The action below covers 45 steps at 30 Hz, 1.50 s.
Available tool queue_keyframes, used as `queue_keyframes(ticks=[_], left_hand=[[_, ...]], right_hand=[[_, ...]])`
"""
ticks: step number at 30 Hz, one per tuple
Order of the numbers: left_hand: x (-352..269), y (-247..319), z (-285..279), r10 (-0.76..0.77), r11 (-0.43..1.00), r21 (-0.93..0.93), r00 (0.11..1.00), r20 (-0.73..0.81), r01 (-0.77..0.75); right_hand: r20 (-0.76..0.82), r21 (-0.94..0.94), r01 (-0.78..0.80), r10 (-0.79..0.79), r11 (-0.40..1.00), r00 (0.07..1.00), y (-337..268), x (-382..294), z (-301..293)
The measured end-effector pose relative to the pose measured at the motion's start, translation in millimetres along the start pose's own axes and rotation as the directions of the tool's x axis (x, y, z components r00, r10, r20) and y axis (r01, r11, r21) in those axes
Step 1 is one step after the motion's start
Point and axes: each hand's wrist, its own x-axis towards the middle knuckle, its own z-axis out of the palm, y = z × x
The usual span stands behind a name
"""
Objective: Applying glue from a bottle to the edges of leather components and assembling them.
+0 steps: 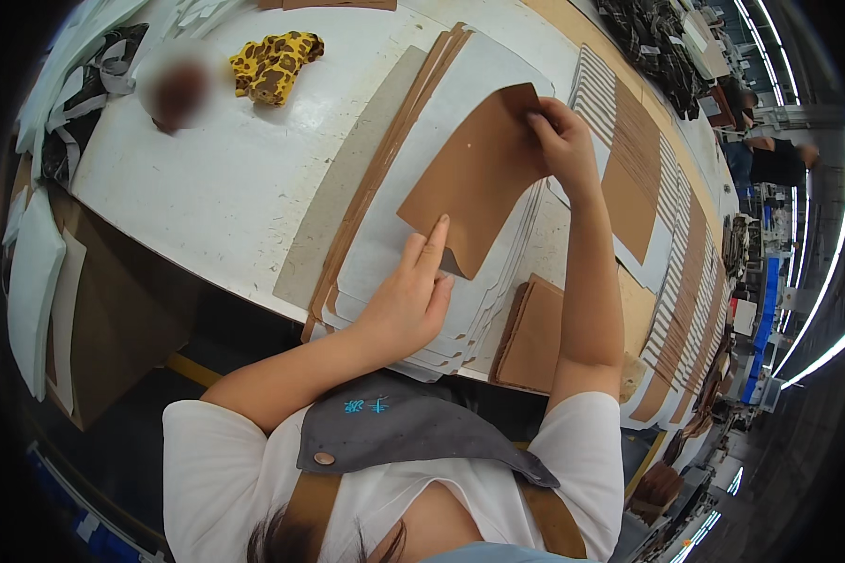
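Observation:
My right hand (563,141) pinches the far right corner of a flexible brown sheet (475,169), possibly leather. The sheet bends upward towards that hand. At its near edge, two straight fingers of my left hand (412,295) rest on the brown surface, with the thumb apart below them. A curled corner shows its grey underside there. Beneath both lies a stack of large white-faced sheets (373,260) with brown edges showing along the left side. The stack's middle is hidden by the brown sheet and my left hand.
A small pile of brown pieces (535,331) lies by my right forearm. Overlapping rows of brown and striped pieces (641,176) line the right. A grey board (352,162), a leopard-print cloth (274,67) and a blurred round object (179,88) are leftward. A person (774,162) stands far right.

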Motion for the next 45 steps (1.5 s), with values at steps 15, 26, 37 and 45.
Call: queue_keyframes(ticks=[15, 26, 37, 45], left_hand=[[29, -5, -12, -0.257, 0.876, -0.397, 0.962, 0.096, 0.274], [34, -8, -14, -0.262, 0.834, -0.472, 0.958, 0.117, 0.286], [35, -12, -13, -0.259, 0.825, -0.488, 0.958, 0.121, 0.284], [33, -11, -12, -0.229, 0.841, -0.485, 0.97, 0.084, 0.24]], right_hand=[[0.128, -0.269, 0.115, -0.083, 0.956, 0.988, 17, 51, 43], [0.162, -0.309, 0.084, -0.034, 0.947, 0.986, 18, 55, 43], [0.14, -0.352, 0.03, 0.021, 0.935, 0.99, 8, 52, 49], [0.188, -0.346, 0.089, -0.024, 0.934, 0.982, 8, 53, 50]])
